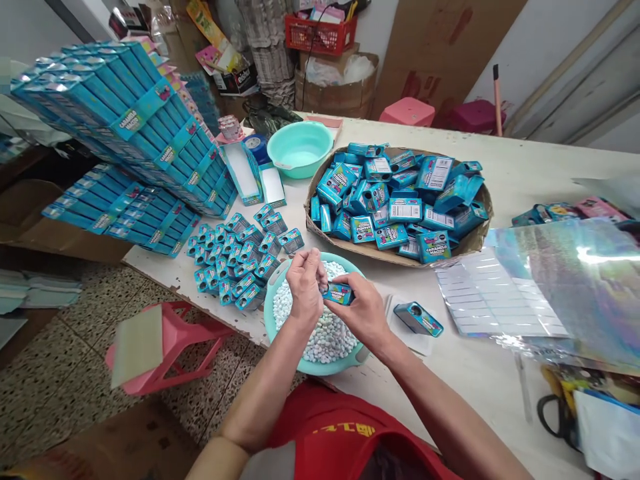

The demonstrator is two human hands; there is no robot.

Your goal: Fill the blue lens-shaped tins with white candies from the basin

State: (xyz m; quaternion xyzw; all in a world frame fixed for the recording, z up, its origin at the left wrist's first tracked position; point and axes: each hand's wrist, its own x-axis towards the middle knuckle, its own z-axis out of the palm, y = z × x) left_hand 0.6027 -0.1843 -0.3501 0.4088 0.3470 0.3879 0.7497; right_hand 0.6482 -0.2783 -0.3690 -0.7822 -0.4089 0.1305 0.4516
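My right hand [361,308] grips a small blue candy box [339,293] above a teal bowl [300,363] filled with white candies [325,337]. My left hand [305,283] is curled in a pinch at the box's left end; what its fingertips hold is too small to make out. Both hands hover over the bowl at the table's near edge. Another small blue box [418,318] lies on a white sheet to the right of the bowl. Several filled small boxes [235,257] stand in rows to the left of the bowl.
A round cardboard tray [477,237] holds a heap of blue boxes. An empty teal bowl [299,148] sits behind. Stacks of blue display cartons [125,127] rise at left. Shiny foil sheets [565,280] and scissors [555,408] lie at right. A pink stool [165,347] stands on the floor.
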